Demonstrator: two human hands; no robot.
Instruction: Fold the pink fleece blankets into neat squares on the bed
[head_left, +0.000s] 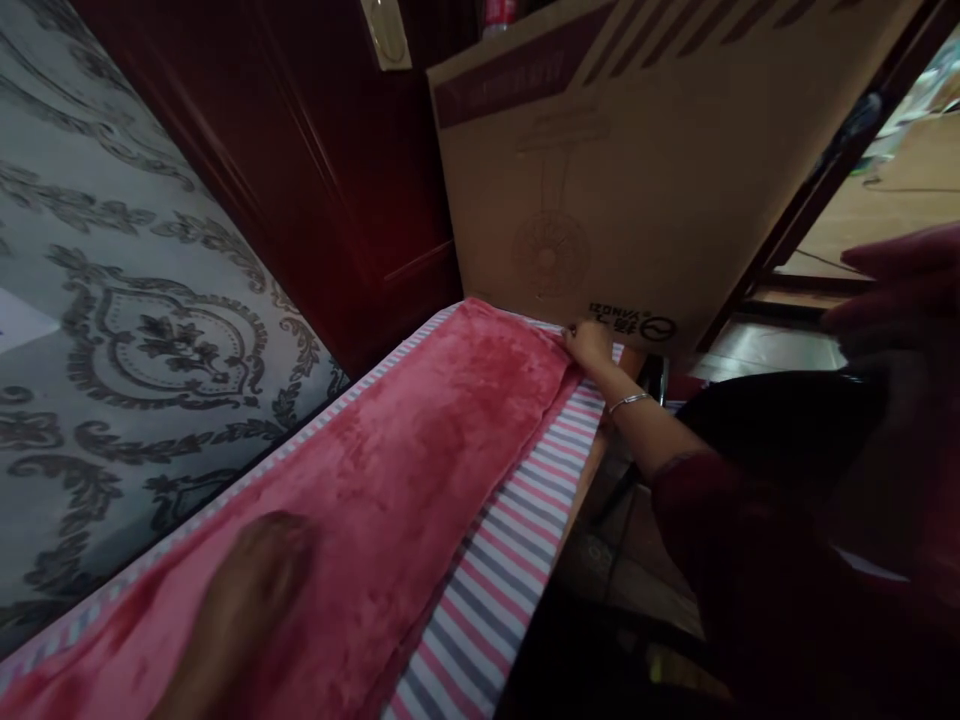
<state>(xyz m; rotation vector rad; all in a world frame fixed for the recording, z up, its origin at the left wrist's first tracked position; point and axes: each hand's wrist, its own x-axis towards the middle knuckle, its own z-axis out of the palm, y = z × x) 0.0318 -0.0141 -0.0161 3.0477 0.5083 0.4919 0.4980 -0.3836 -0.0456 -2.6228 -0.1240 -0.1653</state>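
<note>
Two bare hands attend to a length of pink plush cloth spread over a striped cover on a desk, the plush reaching the far edge beneath a cardboard box. Handling it well would likely mean light, even tension at the far right corner and a flat palm along the middle, so the pile does not ruck and the side lies straight with the desk's right edge. The right hand, a bracelet at the wrist and a maroon sleeve at the elbow, stretches past the right edge, its grip pinching the plush near that corner. The left hand is low over the near half, forearm angled from the near end; blur leaves its grip impossible to tell.
</note>
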